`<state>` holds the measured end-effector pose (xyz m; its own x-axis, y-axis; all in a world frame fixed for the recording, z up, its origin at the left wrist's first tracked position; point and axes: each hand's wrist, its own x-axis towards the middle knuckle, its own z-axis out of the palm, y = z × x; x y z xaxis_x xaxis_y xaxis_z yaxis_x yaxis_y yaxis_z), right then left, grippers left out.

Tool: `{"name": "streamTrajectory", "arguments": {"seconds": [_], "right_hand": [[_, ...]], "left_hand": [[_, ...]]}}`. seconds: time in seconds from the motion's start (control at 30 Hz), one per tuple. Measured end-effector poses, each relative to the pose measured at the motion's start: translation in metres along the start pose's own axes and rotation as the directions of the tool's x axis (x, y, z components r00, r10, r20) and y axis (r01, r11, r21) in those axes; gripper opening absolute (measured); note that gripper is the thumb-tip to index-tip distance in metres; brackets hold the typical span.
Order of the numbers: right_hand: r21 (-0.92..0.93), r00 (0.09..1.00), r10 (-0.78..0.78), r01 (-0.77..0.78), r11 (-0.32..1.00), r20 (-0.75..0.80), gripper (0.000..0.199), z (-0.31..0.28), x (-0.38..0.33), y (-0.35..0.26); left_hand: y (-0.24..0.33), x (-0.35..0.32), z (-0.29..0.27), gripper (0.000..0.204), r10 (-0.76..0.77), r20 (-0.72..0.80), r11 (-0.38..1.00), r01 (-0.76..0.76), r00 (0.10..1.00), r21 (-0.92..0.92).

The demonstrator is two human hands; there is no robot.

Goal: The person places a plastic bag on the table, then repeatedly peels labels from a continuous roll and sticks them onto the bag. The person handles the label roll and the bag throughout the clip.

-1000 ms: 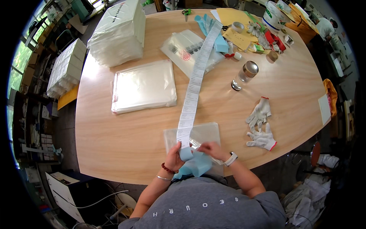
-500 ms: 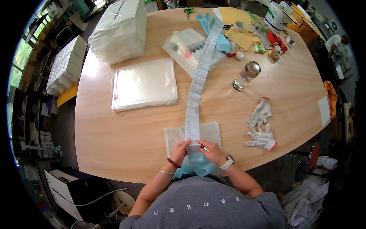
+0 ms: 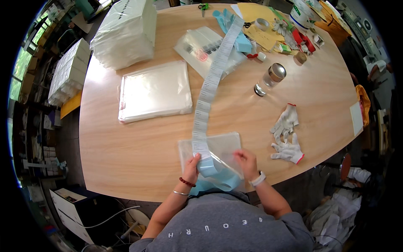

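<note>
A long strip of white printed labels (image 3: 208,90) on light blue backing runs from the far side of the table toward me. My left hand (image 3: 191,169) is closed on its near end, thumb on top. Past that hand, the bare blue backing (image 3: 216,181) curls down by the table's front edge. Under the strip lies a stack of transparent plastic bags (image 3: 226,143), with a bright slanting crease on its surface. At the stack's right side my right hand (image 3: 247,163) is held with its fingers pinched together. Whatever is between those fingertips is too small to make out.
Two white work gloves (image 3: 287,136) lie to the right, below a glass bottle (image 3: 270,80). Wrapped flat bags (image 3: 155,91), a printed bag bundle (image 3: 201,50) and a tall bag stack (image 3: 126,35) occupy the left and back. Tape, envelopes and a white bucket (image 3: 301,17) crowd the far right.
My right hand has left the strip and moved right, to the bag stack's edge. My left hand has shifted slightly left with the strip's near end, uncovering more blue backing.
</note>
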<state>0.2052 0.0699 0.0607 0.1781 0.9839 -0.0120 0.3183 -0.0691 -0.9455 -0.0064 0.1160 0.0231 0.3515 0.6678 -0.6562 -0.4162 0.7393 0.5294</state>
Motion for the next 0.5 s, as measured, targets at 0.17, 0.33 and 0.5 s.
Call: {"name": "streamTrajectory", "arguments": {"seconds": [0.17,0.33,0.5], "right_hand": [[-0.002,0.986,0.162,-0.162,0.987,-0.039,0.013,-0.004,0.033,0.039],[-0.049,0.983,0.186,-0.186,0.981,0.000,0.014,0.002,0.042,0.041],[-0.136,0.992,0.123,-0.125,0.983,-0.022,0.016,0.009,0.044,0.051]], "left_hand": [[-0.008,0.003,-0.008,0.028,-0.006,-0.009,1.000,0.006,1.000,0.028],[-0.008,0.003,-0.010,0.027,-0.007,-0.023,1.000,0.007,1.000,0.009],[-0.011,0.004,-0.011,0.026,-0.008,-0.019,1.000,0.008,1.000,0.012]]}}
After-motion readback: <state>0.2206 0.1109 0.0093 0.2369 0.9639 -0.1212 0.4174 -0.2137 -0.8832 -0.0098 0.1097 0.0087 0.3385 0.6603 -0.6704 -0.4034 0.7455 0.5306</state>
